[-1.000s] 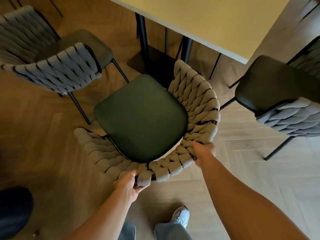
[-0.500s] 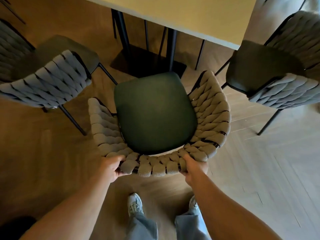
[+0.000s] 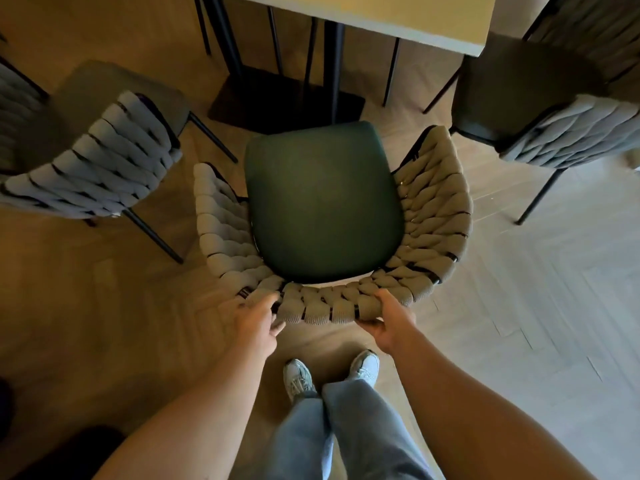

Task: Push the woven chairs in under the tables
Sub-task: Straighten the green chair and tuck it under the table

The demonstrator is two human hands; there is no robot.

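A woven chair with a grey braided backrest and dark green seat stands in front of me, its seat facing the table. My left hand grips the top rim of the backrest on the left. My right hand grips the same rim on the right, thumb on top and fingers curled below. The seat's front edge sits close to the table's black base, still short of the tabletop's edge.
A second woven chair stands at the left, turned sideways. A third woven chair stands at the right by the table's corner. Thin black legs of other chairs show under the table. My shoes are right behind the held chair.
The held chair has turned from angled left to facing the table squarely. My hands have shifted closer together along the back rim, and I have stepped in behind it.
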